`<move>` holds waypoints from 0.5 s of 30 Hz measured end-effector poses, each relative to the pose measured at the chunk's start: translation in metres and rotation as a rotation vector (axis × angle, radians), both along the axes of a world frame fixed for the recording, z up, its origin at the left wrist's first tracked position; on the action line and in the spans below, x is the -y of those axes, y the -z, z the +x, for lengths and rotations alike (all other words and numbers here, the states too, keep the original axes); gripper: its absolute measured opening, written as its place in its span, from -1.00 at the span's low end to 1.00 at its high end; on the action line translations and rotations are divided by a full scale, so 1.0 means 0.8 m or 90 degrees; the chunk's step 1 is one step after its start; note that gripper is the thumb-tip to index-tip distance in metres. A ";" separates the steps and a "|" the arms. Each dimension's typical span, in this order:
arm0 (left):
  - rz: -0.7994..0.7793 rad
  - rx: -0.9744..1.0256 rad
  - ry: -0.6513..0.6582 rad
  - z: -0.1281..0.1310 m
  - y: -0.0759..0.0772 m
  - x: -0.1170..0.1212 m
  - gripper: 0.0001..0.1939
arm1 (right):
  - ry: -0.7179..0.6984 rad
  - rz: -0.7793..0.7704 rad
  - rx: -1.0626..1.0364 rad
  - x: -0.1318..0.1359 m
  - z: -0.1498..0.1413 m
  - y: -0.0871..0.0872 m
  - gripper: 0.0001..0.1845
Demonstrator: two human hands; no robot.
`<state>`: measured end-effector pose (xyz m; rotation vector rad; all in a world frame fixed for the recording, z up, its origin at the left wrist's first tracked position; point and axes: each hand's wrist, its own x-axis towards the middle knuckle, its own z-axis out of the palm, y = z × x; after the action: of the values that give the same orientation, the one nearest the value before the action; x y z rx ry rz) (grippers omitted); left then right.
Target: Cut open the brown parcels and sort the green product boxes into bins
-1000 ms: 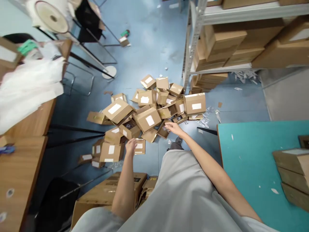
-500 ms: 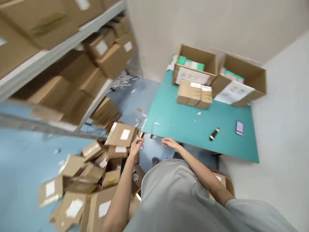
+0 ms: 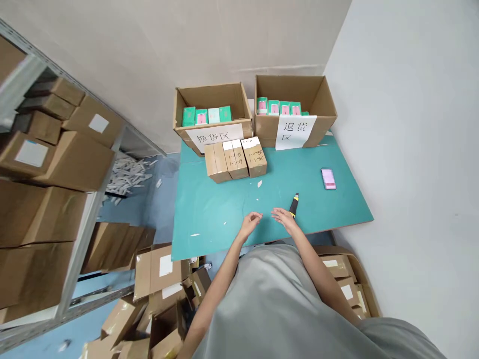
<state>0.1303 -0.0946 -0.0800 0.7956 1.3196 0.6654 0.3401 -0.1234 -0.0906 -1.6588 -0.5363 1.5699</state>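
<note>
The black and yellow cutter (image 3: pixel 295 202) lies on the green table (image 3: pixel 209 209), near the front edge and right of the middle. Our right hand (image 3: pixel 285 219) is over the front edge, just beside the cutter's low end. Its fingers and thumb are apart, with only air between them. We cannot tell if it touches the cutter. Our left hand (image 3: pixel 250 225) is near it, fingers bent loosely and holding nothing.

The phone (image 3: pixel 328 178) lies closer to the right edge. Small brown boxes (image 3: pixel 235 162) stand in a row nearer the back edge, left of the middle. Behind them, by the back left corner, we see a big box (image 3: pixel 213 93) with green packs (image 3: pixel 189 116) in it. A second big box (image 3: pixel 290 87) sits by the back right corner, with pink and green packs (image 3: pixel 274 106). Both wear white paper signs (image 3: pixel 294 132).

Past the left edge is a metal shelf (image 3: pixel 88 219) full of boxes. More boxes (image 3: pixel 153 271) are heaped on the floor by the front left corner.
</note>
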 end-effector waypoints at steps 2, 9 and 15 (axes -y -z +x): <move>0.004 -0.018 -0.021 0.022 -0.004 -0.028 -0.70 | 0.000 0.002 0.002 -0.025 0.019 0.006 -0.79; 0.045 -0.076 -0.112 0.047 -0.026 -0.175 -0.28 | -0.034 0.067 0.036 -0.198 0.030 0.015 -0.49; 0.033 -0.090 -0.079 0.055 -0.038 -0.271 -0.23 | -0.073 0.145 0.082 -0.332 -0.004 0.002 -0.35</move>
<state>0.1740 0.1225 -0.0498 0.8190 1.4943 0.7560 0.3366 0.1420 -0.0919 -1.5845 -0.8576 1.4291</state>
